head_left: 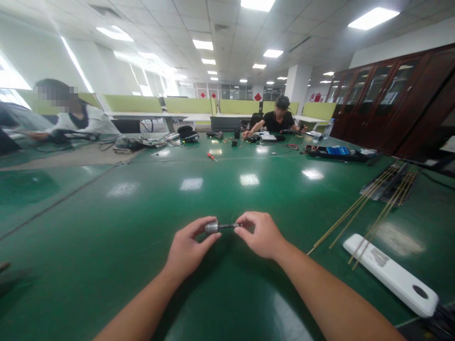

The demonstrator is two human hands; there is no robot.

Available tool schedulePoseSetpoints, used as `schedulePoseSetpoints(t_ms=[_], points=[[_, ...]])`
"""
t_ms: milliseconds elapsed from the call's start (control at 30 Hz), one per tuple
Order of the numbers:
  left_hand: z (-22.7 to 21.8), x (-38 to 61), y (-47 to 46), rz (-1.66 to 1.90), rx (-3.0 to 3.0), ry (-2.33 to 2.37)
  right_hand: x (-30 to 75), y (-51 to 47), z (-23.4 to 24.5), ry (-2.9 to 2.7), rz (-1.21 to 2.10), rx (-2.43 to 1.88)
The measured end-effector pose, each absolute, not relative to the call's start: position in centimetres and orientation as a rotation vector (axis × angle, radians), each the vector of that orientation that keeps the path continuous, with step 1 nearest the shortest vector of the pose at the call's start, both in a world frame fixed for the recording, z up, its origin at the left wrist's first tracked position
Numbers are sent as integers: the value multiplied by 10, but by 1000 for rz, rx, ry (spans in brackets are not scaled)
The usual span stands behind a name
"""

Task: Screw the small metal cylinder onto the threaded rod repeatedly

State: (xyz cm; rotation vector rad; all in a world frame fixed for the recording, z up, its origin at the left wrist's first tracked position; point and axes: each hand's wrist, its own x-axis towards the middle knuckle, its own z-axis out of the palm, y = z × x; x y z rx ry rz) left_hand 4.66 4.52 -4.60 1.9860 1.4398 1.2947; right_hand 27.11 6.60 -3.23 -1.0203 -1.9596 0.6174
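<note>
Over the green tabletop, my left hand [190, 248] grips a grey metal cylinder [212, 228] that looks like a drill chuck, with the thumb below and the fingers above. A thin dark metal shaft [226, 226] reaches from the cylinder to the right, roughly level. Its far end is pinched between the thumb and fingertips of my right hand [261, 234], which partly cover that tip. Whether cylinder and shaft are one piece I cannot tell.
A red screwdriver [212, 157] lies farther back on the green table [159, 194]. On the right are long brass-coloured rods [350, 208] and a white power strip [389, 274]. A black tray [337, 152] with blue items stands behind. Two people sit at the far side and left.
</note>
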Motion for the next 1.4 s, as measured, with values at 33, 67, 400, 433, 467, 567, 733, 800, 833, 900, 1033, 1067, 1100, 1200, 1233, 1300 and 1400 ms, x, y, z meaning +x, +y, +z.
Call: schedulePoseSetpoints(t_ms=[33,67,400,433,467,567,733,800,833,900,1033,1067,1100,1200,1233,1300,1400], points=[[-46,46,45,1294,1983,1442,271,66,-32,-1959,617,-1020],[-47,46,45,1293,1981,1445,271,66,-32,-1961,617,-1020],[-46,45,46,1295,1982,1439,273,67,-30,-1961,618,-1029],[-46,45,46,1295,1984,1438,273,67,-30,-1963,618,-1029],[-46,45,46,1293,1988,1439,273,67,-30,-1963,616,-1029],[-46,45,46,1288,2000,1450,273,67,-31,-1964,612,-1028],[-46,44,46,1296,2006,1464,274,68,-30,-1965,613,-1035],[-46,44,46,1298,2007,1462,274,68,-30,-1963,618,-1035],[-46,44,46,1297,2007,1460,274,68,-30,-1962,623,-1036],[-46,44,46,1293,2007,1459,274,68,-30,-1961,629,-1039],[-45,44,46,1279,2015,1483,275,69,-29,-1956,614,-1049],[-45,44,46,1277,2020,1491,275,69,-30,-1952,612,-1051],[-45,43,46,1276,2025,1500,275,69,-30,-1947,613,-1053],[-45,42,47,1299,2033,1542,276,70,-31,-1928,621,-1058],[-45,41,47,1312,2029,1559,276,71,-31,-1923,623,-1059],[-45,40,47,1341,2015,1583,276,70,-32,-1920,624,-1056],[-44,39,47,1373,2000,1615,275,70,-32,-1934,620,-1044]])
